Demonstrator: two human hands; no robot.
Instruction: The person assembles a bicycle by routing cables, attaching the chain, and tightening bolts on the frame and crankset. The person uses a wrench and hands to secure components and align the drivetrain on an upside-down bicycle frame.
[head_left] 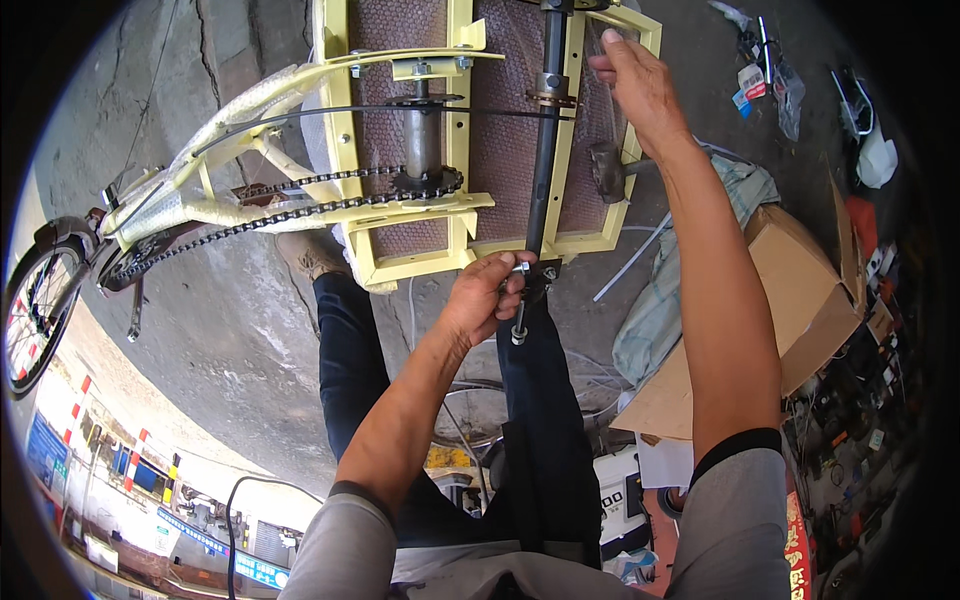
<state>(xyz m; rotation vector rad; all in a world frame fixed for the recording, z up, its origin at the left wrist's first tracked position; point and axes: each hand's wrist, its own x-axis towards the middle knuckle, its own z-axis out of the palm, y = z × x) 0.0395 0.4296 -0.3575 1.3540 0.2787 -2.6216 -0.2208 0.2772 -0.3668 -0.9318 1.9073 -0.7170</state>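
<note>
My left hand is closed in a pinch on a small shiny bolt, beside the near end of a long black axle. Below its fingers, a threaded stud with a nut hangs from the axle's end bracket. The axle lies across a pale yellow metal frame with bubble-wrapped panels. Past the frame's right side, my right hand has its thumb and fingers drawn together; what they hold, if anything, cannot be made out. A dark hammer head rests on the frame below that hand.
A chain runs left from a sprocket shaft to a bicycle wheel. To the right stand an opened cardboard box, a crumpled cloth and scattered bagged parts. My legs straddle the near end.
</note>
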